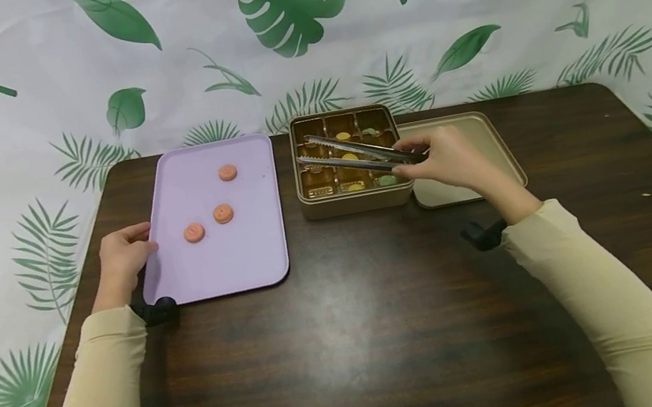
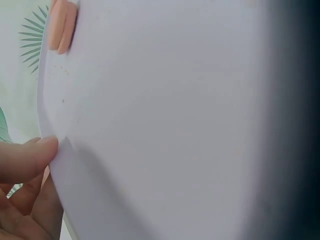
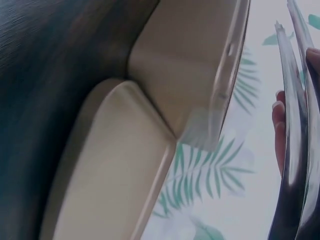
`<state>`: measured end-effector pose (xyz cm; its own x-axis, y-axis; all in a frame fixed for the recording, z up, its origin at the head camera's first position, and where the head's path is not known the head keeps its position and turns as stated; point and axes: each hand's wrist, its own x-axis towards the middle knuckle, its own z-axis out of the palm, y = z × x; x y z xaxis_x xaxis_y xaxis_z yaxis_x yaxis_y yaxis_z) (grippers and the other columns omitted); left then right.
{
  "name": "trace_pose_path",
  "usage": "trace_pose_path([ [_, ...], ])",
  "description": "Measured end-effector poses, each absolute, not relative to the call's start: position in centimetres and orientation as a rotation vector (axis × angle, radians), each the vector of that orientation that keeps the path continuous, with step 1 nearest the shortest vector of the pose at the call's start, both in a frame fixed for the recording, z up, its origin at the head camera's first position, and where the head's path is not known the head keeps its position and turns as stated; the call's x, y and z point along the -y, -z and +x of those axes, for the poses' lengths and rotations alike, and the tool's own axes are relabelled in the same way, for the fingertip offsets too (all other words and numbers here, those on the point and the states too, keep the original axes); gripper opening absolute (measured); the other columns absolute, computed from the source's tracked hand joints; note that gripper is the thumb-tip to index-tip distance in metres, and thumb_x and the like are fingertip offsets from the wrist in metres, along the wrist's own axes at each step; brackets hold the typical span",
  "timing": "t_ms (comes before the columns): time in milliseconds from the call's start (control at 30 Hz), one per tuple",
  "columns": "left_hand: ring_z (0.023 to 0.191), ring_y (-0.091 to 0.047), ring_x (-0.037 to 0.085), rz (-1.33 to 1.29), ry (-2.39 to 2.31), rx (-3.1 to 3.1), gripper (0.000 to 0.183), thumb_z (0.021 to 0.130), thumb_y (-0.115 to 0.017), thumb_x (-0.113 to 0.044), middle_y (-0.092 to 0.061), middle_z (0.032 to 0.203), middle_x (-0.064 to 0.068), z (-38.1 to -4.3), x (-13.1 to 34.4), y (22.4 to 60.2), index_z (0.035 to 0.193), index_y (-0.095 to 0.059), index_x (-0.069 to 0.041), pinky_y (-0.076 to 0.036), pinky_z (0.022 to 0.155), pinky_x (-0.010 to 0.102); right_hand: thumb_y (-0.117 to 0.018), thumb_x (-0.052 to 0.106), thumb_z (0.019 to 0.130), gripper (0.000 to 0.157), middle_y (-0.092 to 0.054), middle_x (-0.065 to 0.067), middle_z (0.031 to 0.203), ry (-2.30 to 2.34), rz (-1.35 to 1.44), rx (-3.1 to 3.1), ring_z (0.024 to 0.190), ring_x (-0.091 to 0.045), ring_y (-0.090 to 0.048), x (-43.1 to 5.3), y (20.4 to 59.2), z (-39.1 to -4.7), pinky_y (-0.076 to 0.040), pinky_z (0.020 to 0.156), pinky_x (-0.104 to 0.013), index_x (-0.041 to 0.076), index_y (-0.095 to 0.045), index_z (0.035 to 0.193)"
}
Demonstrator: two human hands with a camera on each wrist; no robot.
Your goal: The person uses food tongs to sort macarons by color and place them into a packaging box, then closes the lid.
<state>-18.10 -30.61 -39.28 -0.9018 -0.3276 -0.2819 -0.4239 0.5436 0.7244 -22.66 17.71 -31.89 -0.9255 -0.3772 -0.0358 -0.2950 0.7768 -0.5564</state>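
Note:
My left hand [image 1: 121,260] holds the left rim of a lilac tray [image 1: 225,265]; in the left wrist view the thumb lies on the rim with the other fingers beneath. Three pink macarons rest on the tray: a rear one [image 1: 227,172], a middle one [image 1: 223,213] and a front left one [image 1: 194,232]. Metal tongs [image 1: 356,151] are in my right hand [image 1: 445,157], their arms apart and their toothed tips above the left part of a gold tin [image 1: 358,202]. Nothing shows between those tips. Yellow pieces sit in the tin's middle column, green ones in its right column.
The tin's gold lid [image 1: 476,166] lies flat on the table, against the tin's right side and partly under my right hand. A leaf-patterned cloth [image 1: 177,62] hangs behind the dark wooden table [image 1: 351,344].

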Motion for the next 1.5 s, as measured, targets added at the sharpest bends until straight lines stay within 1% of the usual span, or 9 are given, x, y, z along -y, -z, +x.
trace_pose_path([
  [200,0.121,-0.047,0.033,-0.608,-1.316,-2.632,0.051,0.089,-0.049,0.002,-0.049,0.138,0.029,-17.9,30.3,39.4,0.140,-0.043,0.005,-0.045,0.101,0.043,-0.068,0.029,0.087,0.047,-0.062,-0.020,0.127,0.763,-0.590,-2.841,0.095,-0.036,-0.064,-15.2,31.2,-24.4,-0.050,0.087,-0.048,0.006,-0.061,0.127],
  [300,0.117,-0.049,0.030,-0.608,-1.310,-2.634,0.051,0.088,-0.050,0.001,-0.052,0.136,0.028,-17.9,30.0,39.3,0.139,-0.044,0.005,-0.049,0.087,0.027,-0.069,0.030,0.087,0.045,-0.065,-0.017,0.124,0.688,-0.629,-2.871,0.084,-0.032,-0.063,-13.7,30.9,-25.2,-0.049,0.083,-0.045,0.007,-0.062,0.125],
  [433,0.113,-0.051,0.026,-0.627,-1.297,-2.638,0.050,0.088,-0.051,0.001,-0.054,0.134,0.026,-17.9,29.7,39.3,0.138,-0.046,0.004,-0.039,0.071,0.010,-0.069,0.032,0.086,0.045,-0.069,-0.015,0.115,0.553,-0.659,-2.898,0.074,-0.026,-0.061,-11.7,30.4,-25.9,-0.049,0.077,-0.041,0.009,-0.063,0.125],
  [567,0.109,-0.053,0.024,-0.657,-1.291,-2.642,0.050,0.087,-0.051,0.001,-0.055,0.133,0.026,-17.9,29.5,39.1,0.137,-0.048,0.004,-0.038,0.067,0.008,-0.069,0.031,0.087,0.044,-0.072,-0.014,0.107,0.473,-0.688,-2.884,0.060,-0.022,-0.056,-10.1,30.0,-26.5,-0.045,0.067,-0.036,0.010,-0.064,0.125],
  [700,0.104,-0.054,0.022,-0.675,-1.274,-2.660,0.049,0.086,-0.052,0.002,-0.058,0.129,0.027,-18.0,29.2,38.9,0.135,-0.050,0.004,-0.038,0.064,0.007,-0.069,0.032,0.086,0.044,-0.070,-0.012,0.114,0.434,-0.702,-2.869,0.065,-0.019,-0.058,-8.8,29.9,-27.1,-0.046,0.067,-0.035,0.010,-0.064,0.125],
  [900,0.112,-0.053,0.027,-0.712,-1.245,-2.645,0.049,0.087,-0.052,0.002,-0.056,0.132,0.026,-18.0,29.2,38.7,0.136,-0.049,0.002,-0.051,0.086,0.028,-0.070,0.034,0.086,0.046,-0.068,-0.008,0.120,0.435,-0.673,-2.840,0.075,-0.023,-0.059,-7.0,30.2,-27.6,-0.045,0.068,-0.035,0.013,-0.063,0.126],
  [1000,0.115,-0.052,0.030,-0.711,-1.242,-2.642,0.050,0.088,-0.052,0.002,-0.055,0.133,0.026,-18.0,29.2,38.7,0.137,-0.048,0.002,-0.047,0.100,0.042,-0.070,0.035,0.086,0.046,-0.071,-0.008,0.111,0.440,-0.649,-2.836,0.072,-0.021,-0.060,-6.1,30.5,-27.7,-0.045,0.065,-0.033,0.014,-0.063,0.126],
  [1200,0.116,-0.051,0.031,-0.698,-1.272,-2.630,0.049,0.088,-0.051,0.002,-0.054,0.134,0.027,-18.2,29.1,38.6,0.137,-0.047,0.002,-0.045,0.104,0.046,-0.070,0.035,0.085,0.045,-0.073,-0.006,0.107,0.466,-0.578,-2.838,0.069,-0.019,-0.059,-4.7,31.4,-27.7,-0.041,0.057,-0.029,0.014,-0.064,0.125],
  [1500,0.116,-0.053,0.029,-0.701,-1.295,-2.626,0.049,0.088,-0.052,0.002,-0.056,0.133,0.025,-18.4,28.8,38.7,0.137,-0.048,0.002,-0.045,0.103,0.043,-0.068,0.034,0.087,0.042,-0.070,-0.006,0.116,0.412,-0.589,-2.861,0.085,-0.024,-0.065,-3.0,32.1,-27.5,-0.051,0.067,-0.036,0.014,-0.065,0.123],
])
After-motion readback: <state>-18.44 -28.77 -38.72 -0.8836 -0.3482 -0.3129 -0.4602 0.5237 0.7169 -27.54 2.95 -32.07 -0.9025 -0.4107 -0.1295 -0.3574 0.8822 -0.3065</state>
